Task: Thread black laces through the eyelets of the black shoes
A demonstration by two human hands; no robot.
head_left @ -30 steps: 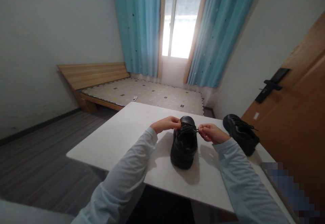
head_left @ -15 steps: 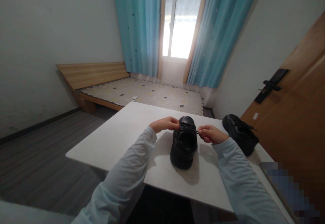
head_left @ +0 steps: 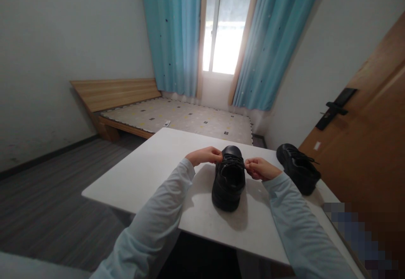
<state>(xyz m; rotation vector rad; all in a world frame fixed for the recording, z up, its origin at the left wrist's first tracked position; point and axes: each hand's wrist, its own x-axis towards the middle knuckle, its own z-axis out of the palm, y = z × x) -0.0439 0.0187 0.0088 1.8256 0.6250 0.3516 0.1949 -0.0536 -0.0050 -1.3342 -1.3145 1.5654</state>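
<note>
Black lace-up shoe stands upright on the white table, toe pointing away, between the left hand and right hand, each pinching its shoelaces at either side.

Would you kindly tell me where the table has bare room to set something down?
The white table is barest between its left edge and the left hand. Farther right is crowded: the black lace-up shoe sits between that and the right hand, with a second shoe beyond.
</note>
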